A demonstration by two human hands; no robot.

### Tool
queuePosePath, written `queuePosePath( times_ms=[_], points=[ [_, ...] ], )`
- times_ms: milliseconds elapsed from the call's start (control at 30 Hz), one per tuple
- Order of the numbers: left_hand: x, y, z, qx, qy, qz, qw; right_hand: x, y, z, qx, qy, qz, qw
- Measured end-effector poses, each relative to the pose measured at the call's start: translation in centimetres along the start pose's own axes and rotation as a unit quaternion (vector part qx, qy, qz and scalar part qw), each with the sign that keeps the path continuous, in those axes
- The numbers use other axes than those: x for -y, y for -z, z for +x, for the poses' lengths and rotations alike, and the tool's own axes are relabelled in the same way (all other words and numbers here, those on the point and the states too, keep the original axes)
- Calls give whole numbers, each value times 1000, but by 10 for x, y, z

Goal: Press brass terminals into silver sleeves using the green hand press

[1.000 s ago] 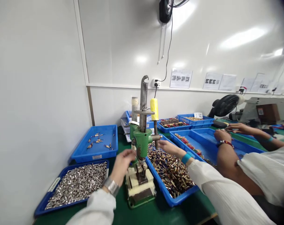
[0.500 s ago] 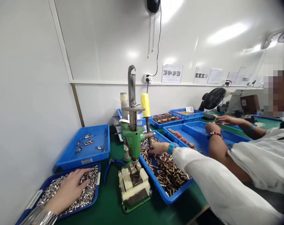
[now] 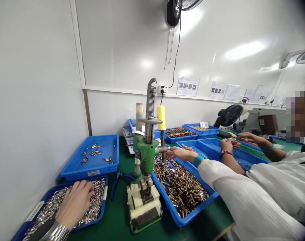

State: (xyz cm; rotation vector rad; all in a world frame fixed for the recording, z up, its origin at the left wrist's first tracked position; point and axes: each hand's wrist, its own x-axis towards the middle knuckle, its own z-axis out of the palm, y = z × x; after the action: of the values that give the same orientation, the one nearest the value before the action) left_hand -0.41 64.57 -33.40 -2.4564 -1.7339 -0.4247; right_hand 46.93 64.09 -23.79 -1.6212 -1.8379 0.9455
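Note:
My left hand (image 3: 75,203) rests in a blue tray (image 3: 103,204) of small silver metal parts, its fingers curled down among them so the tips are hidden. My right hand (image 3: 179,153) reaches to the lever side of a green hand press (image 3: 147,154), its fingers closed at the end of the metal crossbar (image 3: 162,149). Under that arm lies a blue bin (image 3: 179,221) full of brass-coloured parts (image 3: 185,187). The press has an upright spring (image 3: 151,102) and a yellow-wrapped handle (image 3: 161,117). Its base (image 3: 144,209) is padded with pale tape.
Blue-handled pliers (image 3: 114,184) lie left of the press. Behind them a blue tray (image 3: 67,170) holds several small parts. At the right a person (image 3: 280,170) works over another blue bin (image 3: 215,143). A black fan (image 3: 230,115) stands farther back.
The view has shifted slightly. My left hand's fingers have curled in and drawn together among the silver parts. My right hand has moved up from the lever's lower end to the crossbar.

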Motion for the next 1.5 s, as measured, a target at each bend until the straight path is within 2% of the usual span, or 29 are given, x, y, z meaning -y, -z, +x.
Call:
queuePosePath(
  times_ms=[133, 200, 267, 367, 433, 533, 600, 700, 767, 900, 1033, 1133, 1333, 1433, 1500],
  points=[
    [-6, 8, -5, -39, 6, -9, 999, -14, -25, -20, -17, 6, 190, 982],
    [-12, 17, -4, -62, 13, -3, 998, -20, -34, -31, -24, -5, 248, 968],
    [-20, 26, 0, -56, 32, -11, 998, -23, -39, -45, -27, -19, 303, 952],
    [-39, 38, 9, -33, 58, -91, 994, -16, -51, -72, -54, -29, 391, 918],
    [-59, 41, 15, -41, 44, -173, 983, -4, -71, -91, -88, -14, 415, 905],
    [-98, 40, 24, -57, 16, -294, 954, 24, -122, -114, -115, 9, 395, 912],
    [-126, 35, 31, -57, 17, -389, 919, 44, -161, -118, -129, 13, 390, 912],
    [-158, 24, 35, -39, 22, -530, 847, 69, -209, -106, -173, 18, 413, 894],
    [-167, 18, 34, -22, 21, -579, 814, 80, -226, -91, -214, 22, 429, 877],
    [-166, 18, 25, -11, 14, -599, 800, 85, -232, -76, -290, 11, 427, 857],
    [-165, 25, 20, -21, 11, -625, 780, 82, -227, -76, -301, -2, 413, 859],
    [-172, 29, 19, 0, 31, -674, 738, 80, -223, -75, -300, -20, 421, 856],
    [-178, 28, 18, 95, 52, -757, 645, 82, -215, -74, -285, -43, 455, 842],
    [-180, 27, 17, 107, 72, -794, 595, 77, -218, -76, -293, -60, 440, 847],
    [-182, 26, 16, 109, 85, -813, 565, 70, -223, -78, -312, -44, 402, 860]
  ],
)
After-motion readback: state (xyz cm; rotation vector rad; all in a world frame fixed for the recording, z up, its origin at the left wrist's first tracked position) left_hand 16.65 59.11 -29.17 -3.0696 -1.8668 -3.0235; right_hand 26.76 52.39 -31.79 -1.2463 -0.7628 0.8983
